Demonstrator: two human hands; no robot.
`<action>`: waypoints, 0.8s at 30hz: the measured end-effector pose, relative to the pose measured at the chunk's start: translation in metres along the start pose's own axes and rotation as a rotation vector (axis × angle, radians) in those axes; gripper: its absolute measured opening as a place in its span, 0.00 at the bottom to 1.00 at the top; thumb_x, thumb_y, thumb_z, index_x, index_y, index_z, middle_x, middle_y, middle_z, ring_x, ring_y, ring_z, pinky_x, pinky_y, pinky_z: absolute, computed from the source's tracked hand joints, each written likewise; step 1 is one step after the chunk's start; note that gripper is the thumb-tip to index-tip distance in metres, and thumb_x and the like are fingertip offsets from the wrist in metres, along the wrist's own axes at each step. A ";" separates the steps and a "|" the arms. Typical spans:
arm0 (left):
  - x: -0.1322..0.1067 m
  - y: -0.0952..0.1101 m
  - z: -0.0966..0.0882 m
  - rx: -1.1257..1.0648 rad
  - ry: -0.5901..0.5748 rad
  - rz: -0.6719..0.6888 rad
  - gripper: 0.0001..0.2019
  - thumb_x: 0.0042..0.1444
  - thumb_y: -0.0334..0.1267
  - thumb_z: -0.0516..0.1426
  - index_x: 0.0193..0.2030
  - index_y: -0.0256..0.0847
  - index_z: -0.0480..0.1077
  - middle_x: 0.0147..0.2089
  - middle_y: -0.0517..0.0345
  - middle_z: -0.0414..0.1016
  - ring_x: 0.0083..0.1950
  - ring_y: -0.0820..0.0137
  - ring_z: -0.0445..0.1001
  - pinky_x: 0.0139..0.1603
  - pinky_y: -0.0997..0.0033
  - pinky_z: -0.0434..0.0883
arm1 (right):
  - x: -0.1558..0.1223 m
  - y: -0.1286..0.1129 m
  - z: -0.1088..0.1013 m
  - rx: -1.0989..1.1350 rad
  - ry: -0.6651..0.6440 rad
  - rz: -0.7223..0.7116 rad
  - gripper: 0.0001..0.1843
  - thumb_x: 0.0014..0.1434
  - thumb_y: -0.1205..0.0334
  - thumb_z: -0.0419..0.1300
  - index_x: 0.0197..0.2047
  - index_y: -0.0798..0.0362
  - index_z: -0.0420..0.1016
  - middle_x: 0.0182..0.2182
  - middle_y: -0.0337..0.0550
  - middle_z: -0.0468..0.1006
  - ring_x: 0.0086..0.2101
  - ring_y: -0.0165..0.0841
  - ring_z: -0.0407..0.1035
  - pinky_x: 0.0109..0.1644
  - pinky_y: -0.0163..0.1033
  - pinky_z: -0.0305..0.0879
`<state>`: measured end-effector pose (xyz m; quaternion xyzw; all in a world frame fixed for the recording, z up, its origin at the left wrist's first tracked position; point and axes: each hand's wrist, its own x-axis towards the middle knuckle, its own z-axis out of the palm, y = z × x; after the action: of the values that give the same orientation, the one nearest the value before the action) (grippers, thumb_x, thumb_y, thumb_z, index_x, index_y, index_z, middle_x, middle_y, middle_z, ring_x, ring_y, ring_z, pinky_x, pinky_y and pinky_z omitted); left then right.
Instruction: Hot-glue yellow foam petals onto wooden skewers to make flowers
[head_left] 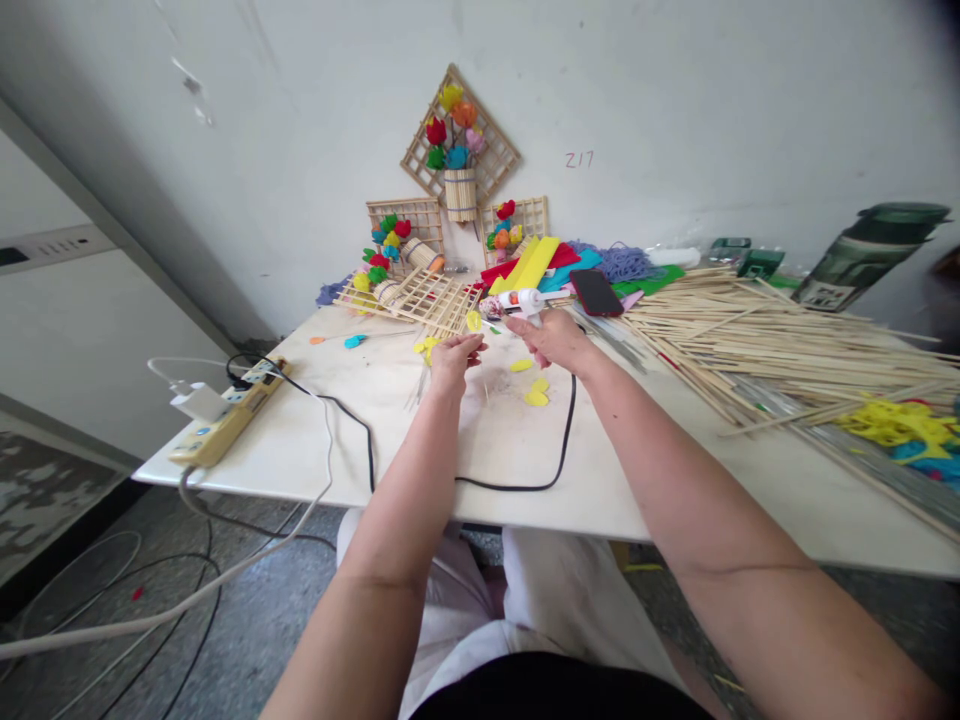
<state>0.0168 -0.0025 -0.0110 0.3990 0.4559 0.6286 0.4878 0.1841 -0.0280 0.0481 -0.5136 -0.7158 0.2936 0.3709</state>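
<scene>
My right hand [553, 338] is closed round the handle of a white hot glue gun [529, 299]. Left of it, my left hand [456, 358] has its fingers pinched together; what they hold, if anything, is too small to make out. A yellow petal [474, 320] shows just beyond those fingertips, close to the gun's front end. More yellow pieces [427, 348] lie beside the left hand. Other loose yellow petals [536, 397] rest on the table [420, 470] below the right hand.
Finished stick lattices with coloured flowers [459, 150] stand against the wall. Wooden sticks [780, 330] spread at right, near a phone [596, 293] and a dark bottle [870, 255]. A power strip [232, 410] sits at left; a black cord [517, 487] crosses the table.
</scene>
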 end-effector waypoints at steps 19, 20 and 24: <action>0.005 -0.001 -0.003 -0.082 0.026 -0.040 0.12 0.32 0.37 0.66 0.25 0.34 0.72 0.22 0.58 0.72 0.22 0.80 0.63 0.24 0.79 0.63 | -0.002 0.001 -0.006 0.014 -0.123 -0.007 0.25 0.55 0.41 0.56 0.22 0.55 0.63 0.15 0.36 0.65 0.12 0.22 0.59 0.15 0.30 0.57; 0.005 -0.001 -0.003 -0.085 0.027 -0.042 0.12 0.32 0.37 0.66 0.25 0.34 0.72 0.22 0.58 0.72 0.22 0.80 0.63 0.24 0.79 0.63 | -0.002 0.001 -0.007 0.013 -0.124 -0.007 0.25 0.55 0.41 0.56 0.22 0.55 0.63 0.15 0.36 0.65 0.12 0.23 0.59 0.15 0.30 0.57; 0.005 -0.001 -0.003 -0.089 0.019 -0.034 0.13 0.32 0.38 0.66 0.25 0.35 0.72 0.22 0.58 0.72 0.22 0.80 0.64 0.24 0.78 0.64 | -0.001 0.003 -0.007 0.020 -0.125 -0.013 0.25 0.54 0.41 0.57 0.22 0.55 0.64 0.15 0.36 0.65 0.12 0.23 0.59 0.15 0.30 0.58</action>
<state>0.0129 0.0022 -0.0129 0.3631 0.4390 0.6437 0.5110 0.1913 -0.0279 0.0490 -0.4859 -0.7380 0.3296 0.3325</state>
